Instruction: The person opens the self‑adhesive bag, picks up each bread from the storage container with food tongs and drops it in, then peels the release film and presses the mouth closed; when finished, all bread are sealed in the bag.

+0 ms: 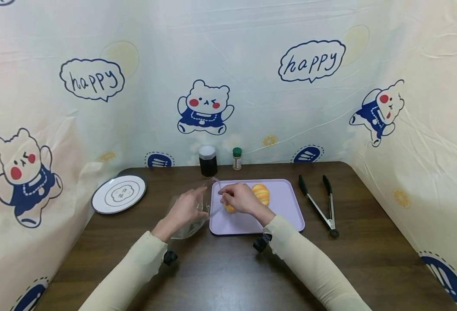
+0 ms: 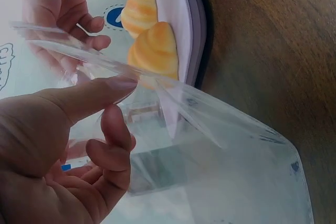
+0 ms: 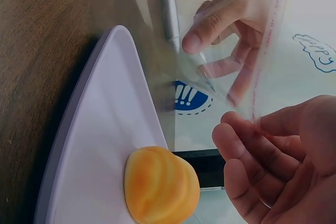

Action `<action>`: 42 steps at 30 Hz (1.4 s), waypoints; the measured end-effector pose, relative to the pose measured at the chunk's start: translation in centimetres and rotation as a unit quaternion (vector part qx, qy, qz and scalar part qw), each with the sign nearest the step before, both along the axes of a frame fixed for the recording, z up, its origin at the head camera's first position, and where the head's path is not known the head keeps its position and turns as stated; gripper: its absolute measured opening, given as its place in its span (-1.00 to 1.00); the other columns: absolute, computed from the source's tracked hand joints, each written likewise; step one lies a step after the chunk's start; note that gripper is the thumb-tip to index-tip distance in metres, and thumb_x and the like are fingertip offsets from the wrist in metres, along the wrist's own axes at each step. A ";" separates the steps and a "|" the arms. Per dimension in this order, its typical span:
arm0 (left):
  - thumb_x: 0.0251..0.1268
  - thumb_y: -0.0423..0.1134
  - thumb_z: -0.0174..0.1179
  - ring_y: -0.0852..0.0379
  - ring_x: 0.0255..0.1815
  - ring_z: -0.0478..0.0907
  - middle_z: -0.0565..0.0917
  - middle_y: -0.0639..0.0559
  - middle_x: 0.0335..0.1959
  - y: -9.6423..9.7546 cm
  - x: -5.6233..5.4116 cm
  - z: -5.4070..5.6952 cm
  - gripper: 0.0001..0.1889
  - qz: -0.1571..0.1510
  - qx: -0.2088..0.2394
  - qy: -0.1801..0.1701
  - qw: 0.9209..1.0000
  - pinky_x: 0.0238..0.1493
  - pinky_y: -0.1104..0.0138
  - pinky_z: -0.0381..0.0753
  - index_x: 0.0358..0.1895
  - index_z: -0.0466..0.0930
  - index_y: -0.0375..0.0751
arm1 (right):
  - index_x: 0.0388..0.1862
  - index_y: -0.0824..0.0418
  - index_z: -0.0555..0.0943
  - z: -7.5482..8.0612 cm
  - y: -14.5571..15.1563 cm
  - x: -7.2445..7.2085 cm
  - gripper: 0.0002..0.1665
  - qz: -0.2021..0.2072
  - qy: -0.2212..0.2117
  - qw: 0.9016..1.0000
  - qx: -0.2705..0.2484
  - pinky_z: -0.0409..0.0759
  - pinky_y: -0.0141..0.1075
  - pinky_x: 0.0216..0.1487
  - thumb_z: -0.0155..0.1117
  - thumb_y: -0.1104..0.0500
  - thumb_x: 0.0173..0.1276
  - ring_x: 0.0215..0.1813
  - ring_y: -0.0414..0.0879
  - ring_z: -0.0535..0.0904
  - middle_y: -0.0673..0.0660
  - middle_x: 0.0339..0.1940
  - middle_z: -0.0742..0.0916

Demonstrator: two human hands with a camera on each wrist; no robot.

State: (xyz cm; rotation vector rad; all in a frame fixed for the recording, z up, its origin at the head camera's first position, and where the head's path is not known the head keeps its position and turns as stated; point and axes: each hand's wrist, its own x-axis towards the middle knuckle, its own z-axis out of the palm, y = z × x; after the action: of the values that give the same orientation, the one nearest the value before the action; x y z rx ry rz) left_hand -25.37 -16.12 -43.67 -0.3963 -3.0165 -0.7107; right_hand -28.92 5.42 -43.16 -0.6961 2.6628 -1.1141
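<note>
A clear plastic bag (image 1: 187, 231) hangs between my two hands, its mouth pulled apart. In the head view, my left hand (image 1: 185, 211) holds it on the left, thumb and fingers at the rim of the film (image 2: 241, 124). My right hand (image 1: 241, 198) pinches the opposite edge, a strip with fine red print (image 3: 273, 30), between thumb and forefinger, over the left part of a lilac tray (image 1: 283, 211). Two golden striped bread rolls lie on that tray: one roll (image 1: 261, 194) beyond the right hand, the other roll (image 1: 229, 208) partly hidden beneath it.
To the left lies a white plate (image 1: 100, 201) with a dark rim. A dark jar (image 1: 207, 162) with a white lid and a small green-capped bottle (image 1: 237, 159) stand at the back edge. Black-tipped tongs (image 1: 322, 209) lie spread right of the tray. A printed curtain surrounds the table.
</note>
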 end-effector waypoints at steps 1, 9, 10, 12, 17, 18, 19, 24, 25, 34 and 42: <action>-0.10 -0.13 0.61 0.02 -0.18 0.57 0.65 -0.08 -0.09 0.0 0.0 -0.1 -0.04 0.001 -0.001 0.000 1.000 -0.13 0.13 0.66 0.46 0.33 -0.17 | 0.10 0.18 0.69 0.0 0.0 0.0 -0.70 0.002 0.000 1.000 -0.002 0.66 -0.36 -0.28 0.10 0.16 0.55 -0.16 0.06 0.76 0.00 -0.32 0.80; -0.15 -0.12 0.62 0.06 -0.25 0.56 0.66 -0.01 -0.23 -0.7 -0.2 -0.4 0.00 -0.002 -0.019 0.018 1.000 -0.14 0.13 0.63 0.46 0.33 -0.24 | 0.09 0.11 0.70 0.2 1.6 0.0 -0.65 -0.013 0.039 0.999 0.009 0.56 -0.37 -0.41 0.22 -0.01 0.46 -0.37 -0.20 0.61 0.07 -0.29 0.80; -0.15 -0.13 0.62 0.05 -0.24 0.57 0.67 -0.01 -0.23 -0.8 -0.2 -0.4 0.00 -0.001 -0.019 0.020 1.000 -0.11 0.11 0.64 0.46 0.33 -0.24 | 0.09 0.10 0.70 0.2 2.1 -0.1 -0.65 -0.023 0.041 0.999 0.011 0.55 -0.36 -0.41 0.23 -0.02 0.46 -0.38 -0.20 0.60 0.07 -0.30 0.79; -0.14 -0.13 0.62 0.04 -0.22 0.58 0.69 -0.01 -0.23 -0.9 -0.2 -0.4 -0.01 -0.001 -0.017 0.019 1.000 -0.08 0.10 0.64 0.46 0.33 -0.24 | 0.09 0.09 0.70 0.3 3.0 -0.2 -0.65 -0.042 0.045 0.998 0.016 0.55 -0.35 -0.39 0.24 -0.04 0.45 -0.37 -0.19 0.59 0.06 -0.29 0.78; -0.12 -0.14 0.61 0.06 -0.23 0.57 0.69 0.00 -0.22 -1.1 -0.3 -0.3 -0.01 0.005 -0.015 0.007 1.000 -0.06 0.10 0.64 0.47 0.31 -0.23 | 0.12 0.09 0.69 0.3 5.8 -0.4 -0.62 -0.084 0.061 0.994 0.037 0.58 -0.33 -0.34 0.25 -0.05 0.44 -0.28 -0.16 0.61 0.03 -0.23 0.78; -0.12 -0.14 0.61 0.07 -0.24 0.56 0.69 0.00 -0.22 -1.1 -0.3 -0.3 -0.01 0.007 -0.014 0.004 1.000 -0.06 0.11 0.64 0.48 0.31 -0.22 | 0.12 0.09 0.69 0.4 6.4 -0.4 -0.61 -0.092 0.066 0.993 0.043 0.58 -0.32 -0.33 0.25 -0.06 0.44 -0.27 -0.15 0.62 0.03 -0.22 0.78; -0.11 -0.14 0.61 0.08 -0.24 0.56 0.69 0.01 -0.22 -1.1 -0.3 -0.3 -0.01 0.008 -0.015 0.002 1.000 -0.07 0.12 0.64 0.48 0.31 -0.22 | 0.12 0.10 0.69 0.4 7.0 -0.4 -0.60 -0.102 0.071 0.991 0.051 0.59 -0.32 -0.32 0.25 -0.06 0.44 -0.25 -0.14 0.63 0.04 -0.21 0.79; -0.10 -0.12 0.60 0.12 -0.31 0.50 0.64 0.04 -0.28 -1.2 -0.4 -0.3 -0.01 0.009 -0.015 -0.003 1.000 -0.19 0.20 0.59 0.48 0.30 -0.23 | 0.12 0.13 0.68 0.5 10.5 -0.3 -0.57 -0.159 0.089 0.978 0.097 0.61 -0.26 -0.27 0.27 -0.09 0.42 -0.20 -0.07 0.67 0.09 -0.15 0.80; -0.10 -0.12 0.60 0.12 -0.33 0.49 0.63 0.04 -0.29 -1.2 -0.4 -0.3 -0.01 0.010 -0.016 -0.003 1.000 -0.22 0.22 0.57 0.48 0.30 -0.22 | 0.12 0.12 0.68 0.4 11.2 -0.3 -0.56 -0.169 0.091 0.976 0.106 0.62 -0.24 -0.26 0.27 -0.09 0.41 -0.19 -0.06 0.67 0.09 -0.14 0.80; -0.08 -0.13 0.60 0.13 -0.33 0.47 0.61 0.05 -0.30 -1.2 -0.3 -0.1 0.01 0.021 -0.009 -0.024 0.999 -0.28 0.29 0.52 0.50 0.27 -0.19 | 0.14 0.19 0.66 -0.6 16.9 0.0 -0.49 -0.221 0.088 0.959 0.157 0.66 -0.07 -0.19 0.27 -0.12 0.39 -0.13 0.05 0.69 0.17 -0.10 0.79; -0.07 -0.14 0.59 0.11 -0.33 0.48 0.61 0.04 -0.30 -1.2 -0.4 0.1 0.00 0.023 -0.007 -0.027 0.999 -0.29 0.29 0.53 0.50 0.26 -0.20 | 0.26 0.27 0.56 -0.8 21.8 0.8 -0.20 -0.267 0.040 0.932 0.240 0.59 0.08 -0.26 0.21 -0.32 0.31 -0.02 0.26 0.64 0.36 0.08 0.72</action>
State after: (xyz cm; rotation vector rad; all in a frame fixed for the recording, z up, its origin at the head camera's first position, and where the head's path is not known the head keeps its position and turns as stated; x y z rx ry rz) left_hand -25.79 -17.33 -43.53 -0.3119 -3.0712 -0.7104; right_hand -28.08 27.22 -43.99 0.0840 3.1047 -0.4632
